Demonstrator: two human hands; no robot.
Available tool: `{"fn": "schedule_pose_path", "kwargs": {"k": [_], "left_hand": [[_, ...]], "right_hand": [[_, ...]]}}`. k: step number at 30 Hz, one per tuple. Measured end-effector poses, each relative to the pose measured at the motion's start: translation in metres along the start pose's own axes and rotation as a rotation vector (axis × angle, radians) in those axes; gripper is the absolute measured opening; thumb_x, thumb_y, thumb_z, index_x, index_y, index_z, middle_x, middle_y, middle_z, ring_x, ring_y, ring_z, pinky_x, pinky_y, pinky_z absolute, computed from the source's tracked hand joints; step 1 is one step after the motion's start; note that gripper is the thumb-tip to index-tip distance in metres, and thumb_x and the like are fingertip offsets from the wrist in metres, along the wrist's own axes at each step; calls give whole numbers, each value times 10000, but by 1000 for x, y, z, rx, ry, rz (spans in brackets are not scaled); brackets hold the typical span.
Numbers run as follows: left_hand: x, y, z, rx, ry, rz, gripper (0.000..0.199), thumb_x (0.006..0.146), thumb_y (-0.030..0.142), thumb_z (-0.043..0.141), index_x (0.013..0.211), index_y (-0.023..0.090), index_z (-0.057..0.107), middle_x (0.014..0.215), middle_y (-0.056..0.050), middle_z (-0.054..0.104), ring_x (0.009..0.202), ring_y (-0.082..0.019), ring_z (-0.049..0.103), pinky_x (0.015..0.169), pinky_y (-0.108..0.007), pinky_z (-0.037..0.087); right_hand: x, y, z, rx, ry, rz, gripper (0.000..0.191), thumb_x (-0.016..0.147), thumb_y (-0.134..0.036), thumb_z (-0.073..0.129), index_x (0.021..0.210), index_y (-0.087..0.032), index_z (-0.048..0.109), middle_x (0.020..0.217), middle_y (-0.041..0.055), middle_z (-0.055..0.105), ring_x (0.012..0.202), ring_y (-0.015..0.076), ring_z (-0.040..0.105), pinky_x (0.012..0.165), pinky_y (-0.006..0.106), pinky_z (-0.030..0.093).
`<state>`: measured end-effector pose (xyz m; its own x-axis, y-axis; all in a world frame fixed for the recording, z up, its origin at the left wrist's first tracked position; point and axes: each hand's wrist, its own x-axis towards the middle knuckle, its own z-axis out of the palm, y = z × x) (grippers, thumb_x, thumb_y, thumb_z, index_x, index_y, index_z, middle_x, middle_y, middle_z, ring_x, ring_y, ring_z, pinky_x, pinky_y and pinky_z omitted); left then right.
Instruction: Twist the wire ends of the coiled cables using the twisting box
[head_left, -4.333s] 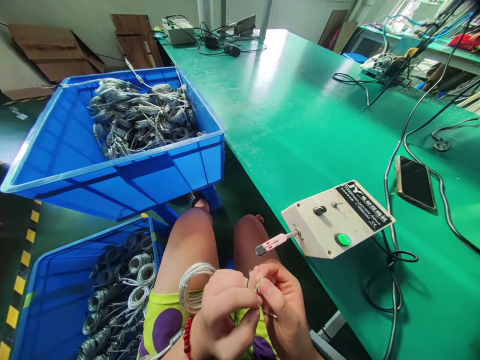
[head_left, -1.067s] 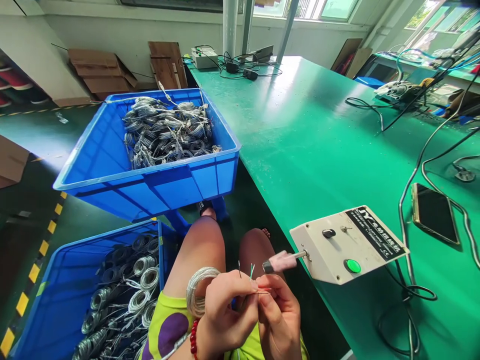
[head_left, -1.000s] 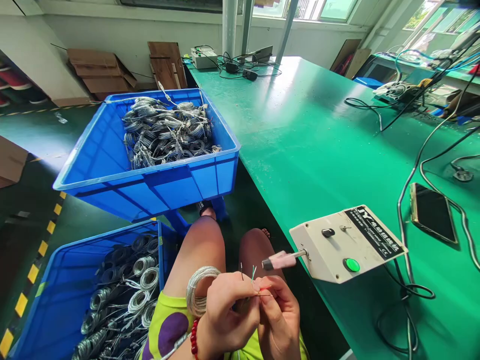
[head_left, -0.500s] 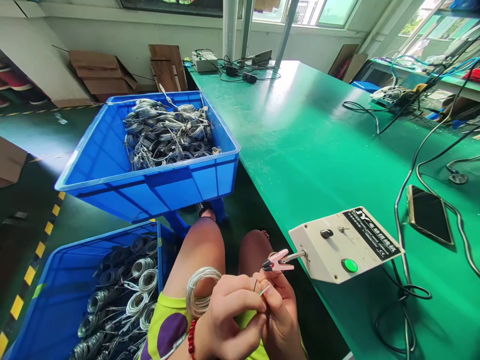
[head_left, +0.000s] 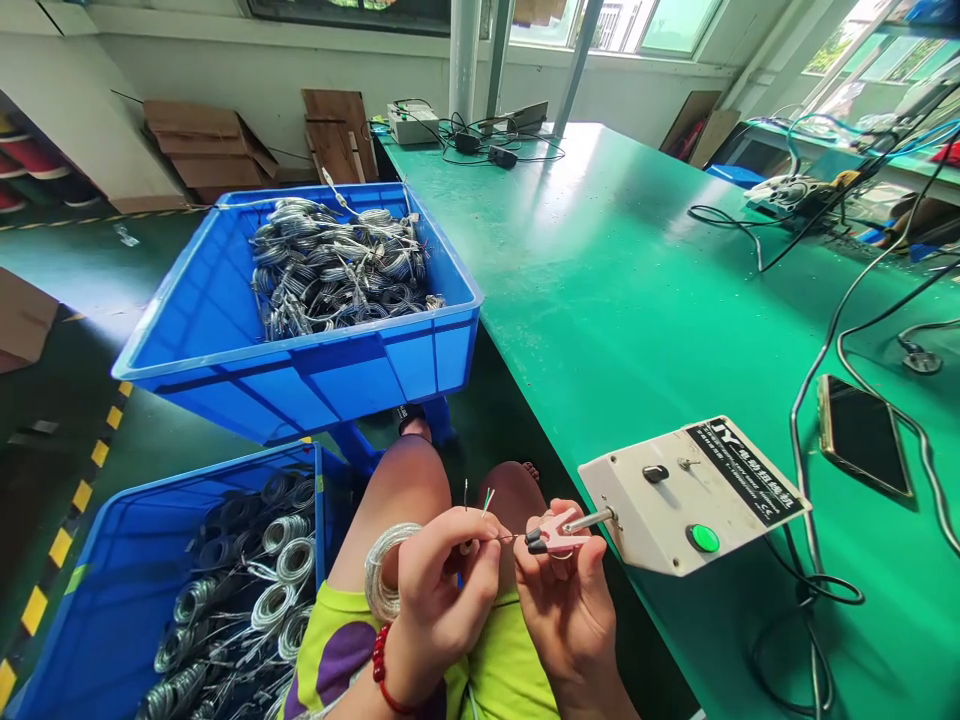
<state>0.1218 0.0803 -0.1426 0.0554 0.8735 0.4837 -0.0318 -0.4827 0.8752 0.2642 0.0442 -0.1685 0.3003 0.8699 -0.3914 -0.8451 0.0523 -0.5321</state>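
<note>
My left hand (head_left: 448, 585) pinches the end of a clear-sheathed cable, with thin wire ends (head_left: 487, 498) fanning up above the fingertips. The cable's coil (head_left: 381, 575) hangs beside this hand, over my lap. From the pinch a fine dark wire runs across to the black-tipped jaws of a pink clip (head_left: 556, 533). My right hand (head_left: 568, 615) has its fingers around that clip from below and behind. The clip sits on the metal shaft of a beige wire-twisting machine (head_left: 675, 500), which has a knob and a green button. Whether the jaws grip the wire is too small to tell.
A blue bin (head_left: 300, 385) piled with coiled cables stands ahead to the left; a lower blue bin (head_left: 97, 560) holds more coils. The green table (head_left: 600, 330) lies to the right, carrying a phone (head_left: 866, 435) and loose black cables (head_left: 806, 400).
My hands have moved apart from working together on the wire ends. The right hand has gone up to the pink clip; the left has brought the wire towards its jaws.
</note>
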Motion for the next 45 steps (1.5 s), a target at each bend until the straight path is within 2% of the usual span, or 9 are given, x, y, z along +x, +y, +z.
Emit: {"fn": "schedule_pose_path", "kwargs": {"k": [6, 11, 16, 20, 23, 28, 34, 41, 45], "left_hand": [[-3, -4, 3, -7, -54, -36, 184, 1067, 88, 711, 1162, 241, 749, 975, -28, 815, 759, -134, 758, 694, -179, 615], [-10, -9, 4, -36, -82, -68, 228, 1068, 90, 719, 1227, 250, 751, 1025, -42, 828, 848, -160, 797, 732, -195, 635], [-14, -10, 5, -45, -101, -77, 238, 1065, 81, 729, 1226, 256, 750, 1037, -44, 826, 857, -158, 790, 755, -203, 634], [-13, -9, 6, -69, -121, -74, 237, 1072, 86, 723, 1228, 263, 741, 1038, -43, 823, 814, -147, 766, 726, -202, 618], [-11, -9, 7, -72, -117, -55, 231, 1079, 86, 707, 1228, 262, 727, 1018, -39, 815, 764, -136, 748, 688, -197, 599], [-13, -11, 7, -31, -108, -43, 154, 1087, 102, 695, 1177, 224, 723, 960, -53, 793, 752, -153, 749, 681, -217, 601], [-17, -10, 4, -3, -104, -33, 118, 1083, 114, 702, 1146, 209, 733, 939, -71, 800, 781, -176, 768, 692, -230, 613], [-20, -10, -3, -59, -90, 1, 204, 1080, 84, 695, 1220, 230, 722, 932, -44, 776, 716, -142, 693, 655, -218, 554], [-23, -9, -5, -29, -95, 22, 232, 1069, 64, 684, 1224, 231, 726, 959, -55, 763, 752, -155, 667, 686, -257, 543]], "right_hand": [[0, -6, 4, 95, -34, 107, 455, 753, -480, 1131, 1091, -328, 866, 885, -27, 795, 740, 108, 760, 781, 250, 705], [-2, -7, 15, 82, -101, 45, 410, 809, -485, 1100, 1070, -279, 859, 689, -82, 664, 568, 44, 607, 685, 150, 652], [-1, -5, 15, 44, -79, 14, 454, 796, -521, 1100, 1097, -264, 877, 669, -78, 666, 535, 40, 586, 629, 127, 625], [-2, -5, 3, 58, -31, 88, 606, 668, -564, 1149, 1148, -306, 882, 836, -41, 786, 583, 79, 645, 644, 199, 663], [-6, -6, -7, 76, -60, 137, 690, 716, -660, 1090, 1274, -325, 862, 883, -19, 791, 615, 141, 655, 664, 302, 674], [-10, -2, -16, 23, -205, 152, 373, 912, -589, 903, 1144, -298, 883, 689, 3, 703, 621, 203, 623, 711, 367, 595], [-8, 8, -22, -32, -221, 131, 304, 959, -551, 802, 902, -259, 860, 669, 26, 673, 600, 189, 539, 680, 360, 522], [-14, 17, -22, -213, -265, 87, 313, 911, -545, 904, 1038, -259, 887, 687, 11, 668, 650, 205, 574, 709, 356, 554], [-20, 26, -19, -269, -243, 140, 305, 904, -487, 930, 1109, -270, 873, 865, 21, 734, 730, 194, 626, 745, 317, 567]]}}
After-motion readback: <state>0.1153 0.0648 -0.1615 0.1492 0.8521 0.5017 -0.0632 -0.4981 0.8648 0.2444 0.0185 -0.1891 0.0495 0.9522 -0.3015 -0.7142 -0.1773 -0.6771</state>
